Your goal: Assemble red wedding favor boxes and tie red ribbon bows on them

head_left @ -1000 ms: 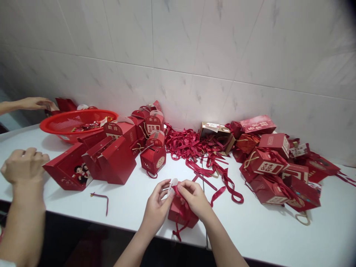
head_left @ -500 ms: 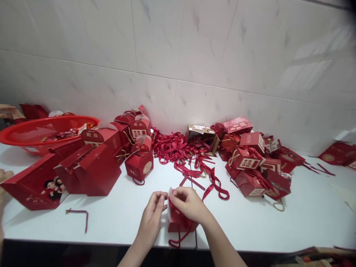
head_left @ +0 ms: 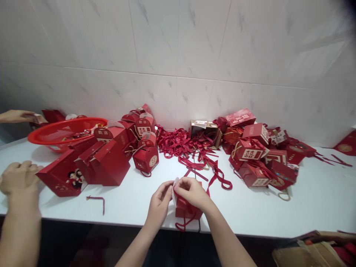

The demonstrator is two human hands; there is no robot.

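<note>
A small red gift box (head_left: 183,210) stands at the table's front edge, its raised flap (head_left: 175,193) showing a pale inner side to the left. My left hand (head_left: 160,200) has thumb and fingers closed at that flap's edge. My right hand (head_left: 193,191) pinches red ribbon against the flap's other side and covers much of the box top. A twisted red cord handle (head_left: 185,225) hangs from the box's front. Beyond my hands, loose red ribbons (head_left: 174,142) lie heaped, with strands trailing close to the box.
Folded red boxes (head_left: 144,157) and large open red boxes (head_left: 111,167) stand left, near a red plastic basket (head_left: 37,138). More boxes (head_left: 253,176) are piled right. A short cord (head_left: 97,198) lies front left. Another person's hands (head_left: 20,178) are at far left; a carton (head_left: 308,254) sits lower right.
The camera view has shifted, so the table appears further right and higher. My hands stay at the box, the left fingers now closer to the flap. Another person's arm shows more at left.
</note>
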